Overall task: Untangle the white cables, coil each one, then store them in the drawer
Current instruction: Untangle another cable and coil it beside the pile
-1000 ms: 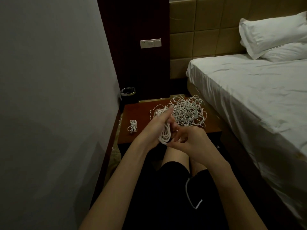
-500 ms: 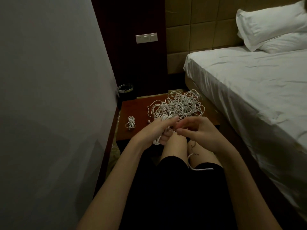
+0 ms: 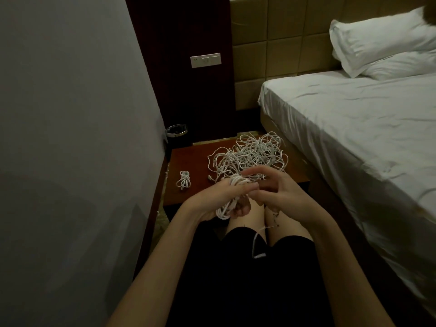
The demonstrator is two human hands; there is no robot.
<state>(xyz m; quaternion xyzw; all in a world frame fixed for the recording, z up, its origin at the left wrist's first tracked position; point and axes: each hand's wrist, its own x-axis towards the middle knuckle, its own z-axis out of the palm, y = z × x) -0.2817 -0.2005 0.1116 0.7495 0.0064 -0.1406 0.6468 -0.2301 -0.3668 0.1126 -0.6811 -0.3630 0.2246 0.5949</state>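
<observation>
left hand [image 3: 219,197] grips coiled cable [image 3: 227,206], right hand [image 3: 280,192] loosely curled beside it

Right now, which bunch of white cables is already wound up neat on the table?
The small bundle near the wall, lying alone. The big pile is tangled; the left hand grips another.

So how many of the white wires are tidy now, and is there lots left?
One small coiled cable lies finished on the wooden table. A second bundle is in the left hand, with the right hand by its top, seemingly finishing the wrap. Lots left: the big tangled pile sits on the table, and nothing is stored, since no drawer shows.
</observation>
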